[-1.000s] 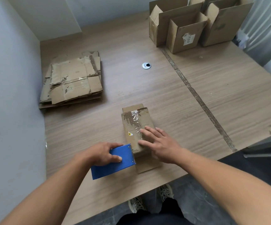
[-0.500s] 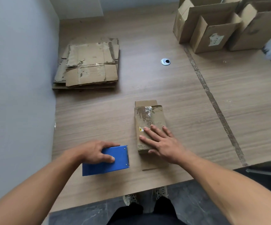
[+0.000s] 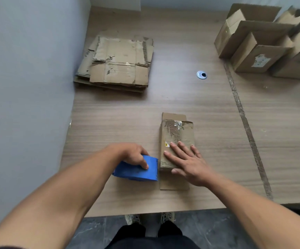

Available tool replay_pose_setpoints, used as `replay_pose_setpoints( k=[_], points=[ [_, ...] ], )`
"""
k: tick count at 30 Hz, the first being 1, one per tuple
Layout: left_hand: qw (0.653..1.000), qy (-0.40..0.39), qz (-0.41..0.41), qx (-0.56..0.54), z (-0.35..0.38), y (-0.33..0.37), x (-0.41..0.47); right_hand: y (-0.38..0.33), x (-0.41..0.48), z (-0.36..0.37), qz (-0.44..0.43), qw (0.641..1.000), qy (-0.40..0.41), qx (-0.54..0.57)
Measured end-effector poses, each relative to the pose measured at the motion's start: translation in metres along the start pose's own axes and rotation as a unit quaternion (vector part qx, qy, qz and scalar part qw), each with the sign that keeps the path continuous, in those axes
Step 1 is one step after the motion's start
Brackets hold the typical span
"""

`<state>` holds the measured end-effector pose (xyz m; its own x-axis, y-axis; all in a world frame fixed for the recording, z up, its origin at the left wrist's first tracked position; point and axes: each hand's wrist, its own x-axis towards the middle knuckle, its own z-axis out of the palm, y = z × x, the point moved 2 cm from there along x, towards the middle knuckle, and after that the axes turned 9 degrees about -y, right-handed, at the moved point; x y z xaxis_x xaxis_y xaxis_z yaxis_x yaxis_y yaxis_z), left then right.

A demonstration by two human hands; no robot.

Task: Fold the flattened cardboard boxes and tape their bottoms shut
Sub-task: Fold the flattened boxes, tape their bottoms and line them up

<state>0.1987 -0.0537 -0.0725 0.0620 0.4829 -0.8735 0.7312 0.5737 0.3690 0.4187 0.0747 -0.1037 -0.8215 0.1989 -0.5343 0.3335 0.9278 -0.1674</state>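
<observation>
Head view: small brown cardboard box may skid under tape

Your right hand lies flat, fingers straight, on the box near the front edge of the smooth wood-grain desk. Your left hand curls round the blue plastic tape dispenser just beside it. Press too lightly and the box could slide on that slick top. A flattened cardboard stack waits at the left edge, by the grey wall.

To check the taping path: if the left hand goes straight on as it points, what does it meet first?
Probably the small cardboard box: the blue tape dispenser in the left hand points at its near left side. Whether they already touch is unclear.
</observation>
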Motion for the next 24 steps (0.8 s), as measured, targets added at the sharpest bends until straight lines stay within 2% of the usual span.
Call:
replay_pose_setpoints(
  k=[5,8,11,15,19,24],
  points=[
    [0.999,-0.007,-0.034,0.026,-0.001,0.014,0.002,-0.002,-0.004,-0.008,-0.002,0.999,-0.035,0.006],
    [0.994,0.042,-0.06,0.081,0.005,0.026,0.008,-0.006,-0.005,-0.011,0.005,0.999,-0.046,0.005],
    [0.992,0.056,-0.059,0.097,0.008,0.033,0.013,-0.006,-0.005,-0.014,0.009,0.998,-0.056,0.026],
    [0.991,0.084,-0.059,0.082,0.015,0.021,-0.005,-0.015,-0.006,-0.018,0.03,0.993,0.003,0.117],
    [0.989,0.136,-0.042,0.029,0.039,0.018,-0.022,-0.039,-0.004,-0.009,0.078,0.985,0.072,0.135],
    [0.981,0.186,-0.044,0.04,0.047,0.007,-0.045,-0.038,0.002,-0.006,0.083,0.979,0.084,0.165]
  ],
)
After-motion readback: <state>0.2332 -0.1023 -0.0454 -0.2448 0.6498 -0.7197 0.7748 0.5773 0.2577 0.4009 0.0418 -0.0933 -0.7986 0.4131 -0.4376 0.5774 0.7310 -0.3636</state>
